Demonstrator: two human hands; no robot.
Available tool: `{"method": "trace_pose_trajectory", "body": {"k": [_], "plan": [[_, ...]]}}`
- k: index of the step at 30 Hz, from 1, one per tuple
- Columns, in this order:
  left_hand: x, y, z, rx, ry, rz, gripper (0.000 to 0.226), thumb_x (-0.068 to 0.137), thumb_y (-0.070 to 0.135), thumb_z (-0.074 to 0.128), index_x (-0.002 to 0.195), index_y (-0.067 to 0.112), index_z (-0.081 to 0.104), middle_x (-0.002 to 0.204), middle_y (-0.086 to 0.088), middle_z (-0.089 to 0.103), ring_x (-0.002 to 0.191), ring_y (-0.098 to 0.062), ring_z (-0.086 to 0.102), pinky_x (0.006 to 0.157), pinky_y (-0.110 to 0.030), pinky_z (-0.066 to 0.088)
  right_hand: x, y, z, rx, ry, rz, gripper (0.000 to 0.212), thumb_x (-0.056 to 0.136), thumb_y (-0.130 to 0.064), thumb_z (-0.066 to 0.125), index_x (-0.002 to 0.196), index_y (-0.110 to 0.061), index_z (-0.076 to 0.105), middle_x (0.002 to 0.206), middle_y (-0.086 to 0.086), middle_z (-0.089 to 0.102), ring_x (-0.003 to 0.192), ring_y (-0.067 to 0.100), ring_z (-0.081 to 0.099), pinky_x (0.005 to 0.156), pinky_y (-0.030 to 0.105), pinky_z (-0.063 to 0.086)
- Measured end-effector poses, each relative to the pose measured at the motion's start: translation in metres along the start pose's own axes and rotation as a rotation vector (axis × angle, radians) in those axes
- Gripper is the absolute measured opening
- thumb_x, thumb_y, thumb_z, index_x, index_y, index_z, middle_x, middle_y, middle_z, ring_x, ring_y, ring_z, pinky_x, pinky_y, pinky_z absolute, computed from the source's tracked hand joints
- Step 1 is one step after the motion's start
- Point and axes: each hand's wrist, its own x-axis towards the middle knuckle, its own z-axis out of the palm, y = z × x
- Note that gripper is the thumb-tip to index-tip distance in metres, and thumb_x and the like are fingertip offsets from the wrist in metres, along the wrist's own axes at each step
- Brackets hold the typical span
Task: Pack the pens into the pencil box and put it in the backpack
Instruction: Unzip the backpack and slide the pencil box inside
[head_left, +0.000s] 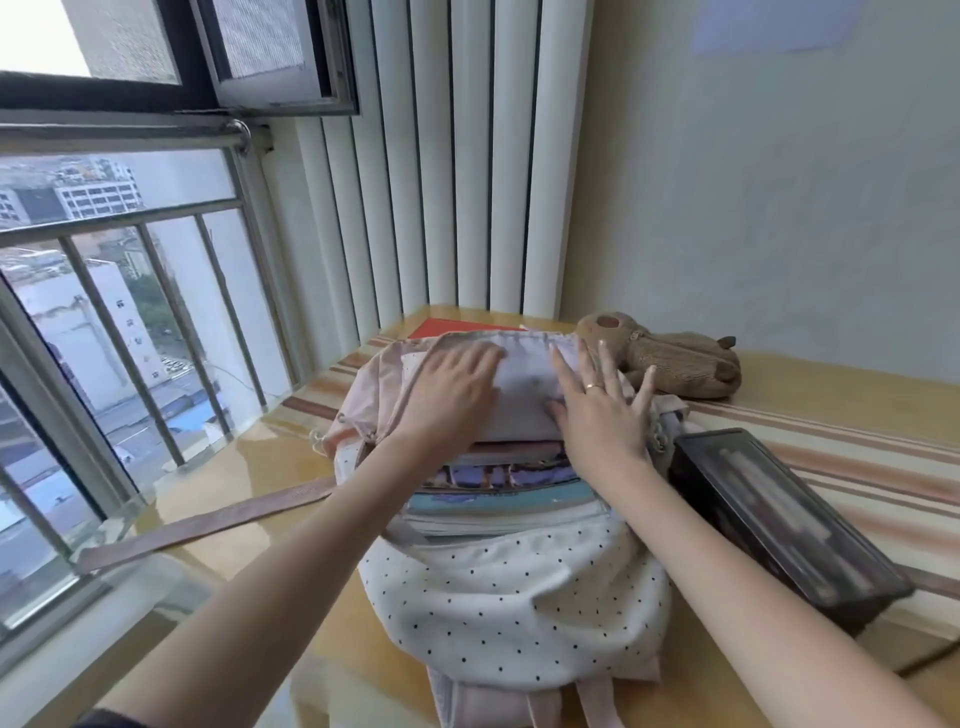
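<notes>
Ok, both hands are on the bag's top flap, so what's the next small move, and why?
Probably reach the right hand over to the dark pencil box. It lies on the table beside the backpack, not yet inside, while the left hand holds the flap back over the books.

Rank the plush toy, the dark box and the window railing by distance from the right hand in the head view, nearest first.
From the right hand:
1. Plush toy, just right of the fingertips.
2. Dark box, right of the wrist, nearer the camera.
3. Window railing, far left.
</notes>
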Motion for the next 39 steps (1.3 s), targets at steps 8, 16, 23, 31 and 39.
{"method": "trace_pose_trajectory", "body": {"k": [8, 16, 23, 31, 39], "plan": [[0.004, -0.019, 0.039, -0.053, -0.288, -0.025, 0.067, 0.090, 0.063, 0.040, 0.142, 0.021, 0.040, 0.146, -0.002, 0.047, 0.134, -0.025, 0.042, 0.107, -0.047, 0.035, 0.008, 0.030, -0.016, 0.397, -0.306, 0.046, 0.063, 0.096, -0.055, 0.027, 0.151, -0.032, 0.008, 0.161, -0.002, 0.008, 0.147, 0.022, 0.007, 0.117, 0.053, 0.002], [0.008, -0.004, 0.022, 0.023, -0.163, -0.152, 0.049, 0.100, 0.045, 0.035, 0.091, 0.009, 0.067, 0.078, -0.009, 0.063, 0.068, -0.023, 0.052, 0.058, -0.031, 0.036, -0.035, 0.137, -0.039, 0.210, -0.687, 0.590, 0.139, 0.058, -0.069, 0.073, 0.146, -0.023, -0.024, 0.159, 0.014, 0.010, 0.139, 0.039, 0.029, 0.108, 0.053, 0.033], [0.017, 0.014, -0.022, 0.106, 0.062, -0.049, 0.042, 0.100, 0.041, 0.041, 0.097, 0.010, 0.068, 0.076, -0.009, 0.064, 0.066, -0.027, 0.060, 0.056, -0.034, 0.036, -0.067, 0.128, -0.056, 0.331, -0.605, 0.628, 0.115, 0.053, -0.052, 0.071, 0.148, -0.022, 0.012, 0.131, 0.014, 0.050, 0.100, 0.032, 0.058, 0.081, 0.039, 0.051], [0.060, 0.005, -0.065, -0.033, 0.195, -0.150, 0.057, 0.098, 0.052, 0.035, 0.070, 0.007, 0.054, 0.075, -0.020, 0.066, 0.071, -0.037, 0.065, 0.057, -0.038, 0.046, -0.074, 0.060, -0.165, 0.659, -0.572, 0.198, 0.066, 0.081, -0.040, 0.064, 0.140, -0.029, 0.038, 0.123, 0.001, 0.053, 0.090, 0.013, 0.053, 0.081, 0.031, 0.047], [0.067, -0.004, -0.071, 0.041, 0.130, -0.167, 0.061, 0.098, 0.054, 0.032, 0.083, 0.004, 0.063, 0.075, -0.012, 0.058, 0.071, -0.033, 0.060, 0.057, -0.034, 0.037, 0.002, -0.029, -0.122, 0.490, -0.592, 0.095, 0.068, 0.060, -0.062, 0.063, 0.110, -0.016, 0.059, 0.107, 0.006, 0.062, 0.092, 0.026, 0.060, 0.079, 0.037, 0.051]]}}
